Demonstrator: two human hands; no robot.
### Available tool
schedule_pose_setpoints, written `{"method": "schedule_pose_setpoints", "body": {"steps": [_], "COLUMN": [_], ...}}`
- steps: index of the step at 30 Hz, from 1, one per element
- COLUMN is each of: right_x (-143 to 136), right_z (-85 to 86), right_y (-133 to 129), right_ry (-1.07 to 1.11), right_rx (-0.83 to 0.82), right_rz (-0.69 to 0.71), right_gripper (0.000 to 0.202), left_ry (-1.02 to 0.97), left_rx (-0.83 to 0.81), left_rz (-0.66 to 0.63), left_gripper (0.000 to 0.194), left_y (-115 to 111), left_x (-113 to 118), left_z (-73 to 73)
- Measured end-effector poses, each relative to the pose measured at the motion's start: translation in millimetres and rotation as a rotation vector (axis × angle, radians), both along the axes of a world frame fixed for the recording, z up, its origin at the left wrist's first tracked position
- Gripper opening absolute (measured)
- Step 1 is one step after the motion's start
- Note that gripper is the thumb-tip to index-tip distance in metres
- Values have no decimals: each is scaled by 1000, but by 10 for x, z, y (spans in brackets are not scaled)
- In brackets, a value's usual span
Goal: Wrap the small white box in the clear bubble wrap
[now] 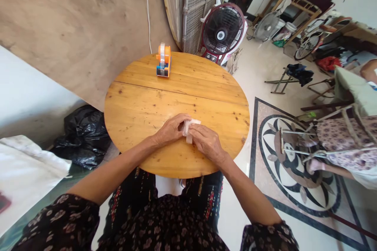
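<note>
Close to the near edge of the round wooden table (141, 110), both my hands hold a small whitish, partly see-through packet (194, 122). My left hand (171, 130) curls its fingers around the packet's left side. Across its right side lie the bent fingers of my right hand (207, 141), which hide part of it. A pale strip sticks out below, towards me. What the packet contains cannot be made out. At the table's far edge stands an orange and blue tape dispenser (163, 62) with a roll of clear tape, apart from both hands.
A dark red floor fan (223, 29) stands just beyond the table. Black plastic bags (85, 135) lie at the left, beside a white cloth-like sheet (26, 168). To the right, a person in patterned clothing (347, 135) sits near a folding stool (287, 78).
</note>
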State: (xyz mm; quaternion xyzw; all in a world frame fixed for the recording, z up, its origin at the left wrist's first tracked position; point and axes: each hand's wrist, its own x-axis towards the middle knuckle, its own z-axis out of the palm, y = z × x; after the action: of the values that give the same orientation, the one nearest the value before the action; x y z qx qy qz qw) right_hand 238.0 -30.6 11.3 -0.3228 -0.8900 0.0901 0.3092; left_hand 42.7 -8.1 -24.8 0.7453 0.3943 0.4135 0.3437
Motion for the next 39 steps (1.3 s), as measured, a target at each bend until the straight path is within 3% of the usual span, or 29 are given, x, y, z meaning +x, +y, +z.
{"method": "schedule_pose_setpoints", "body": {"steps": [7, 13, 16, 19, 24, 30, 35, 39], "right_x": [46, 61, 46, 5, -69, -72, -109, -143], "right_z": [139, 127, 40, -19, 75, 106, -66, -150], "right_y": [61, 139, 176, 226, 416, 769, 888, 874], "right_ry": [79, -20, -49, -27, -38, 31, 352, 498], "right_rx": [-134, -213, -235, -275, -417, -795, -1103, -1163], "right_rz": [10, 81, 63, -10, -6, 6, 46, -14], "right_gripper": [29, 50, 57, 52, 47, 51, 75, 86], "left_ry": [41, -36, -20, 115, 351, 27, -168, -197], "left_rx": [-319, -476, -464, -423, -287, -542, -708, -752], "left_rz": [76, 92, 129, 170, 102, -125, -63, -14], "left_gripper": [37, 32, 31, 29, 29, 40, 38, 40], "left_y": [-113, -72, -21, 44, 172, 278, 375, 420], "left_x": [2, -34, -35, -45, -183, -289, -228, -213], "left_z": [324, 374, 352, 354, 430, 406, 302, 258]}}
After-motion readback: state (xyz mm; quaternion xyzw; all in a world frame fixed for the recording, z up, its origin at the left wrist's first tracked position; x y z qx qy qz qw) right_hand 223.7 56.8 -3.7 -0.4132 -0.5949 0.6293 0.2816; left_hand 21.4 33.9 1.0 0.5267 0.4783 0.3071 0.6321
